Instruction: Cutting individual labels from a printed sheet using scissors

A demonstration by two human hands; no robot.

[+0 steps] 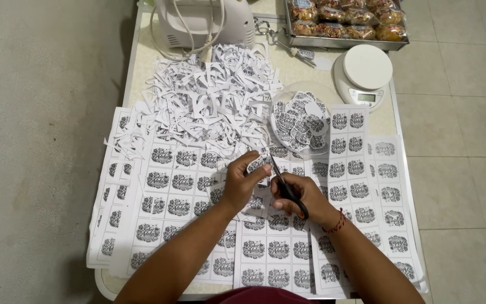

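Over the printed sheets [265, 247], the right hand [299, 194] grips scissors [286, 186] while the left hand [242, 180] pinches a label [258, 163] just beside the blades, so a slip could nick fingers or the print.

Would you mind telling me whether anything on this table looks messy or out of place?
Yes: a loose heap of paper offcuts sprawls across the table's far half, spilling onto the printed label sheets. Otherwise nothing looks damaged.

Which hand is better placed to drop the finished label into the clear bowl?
Probably the left hand: it pinches the label, just below the clear bowl. The right hand is occupied with the scissors.
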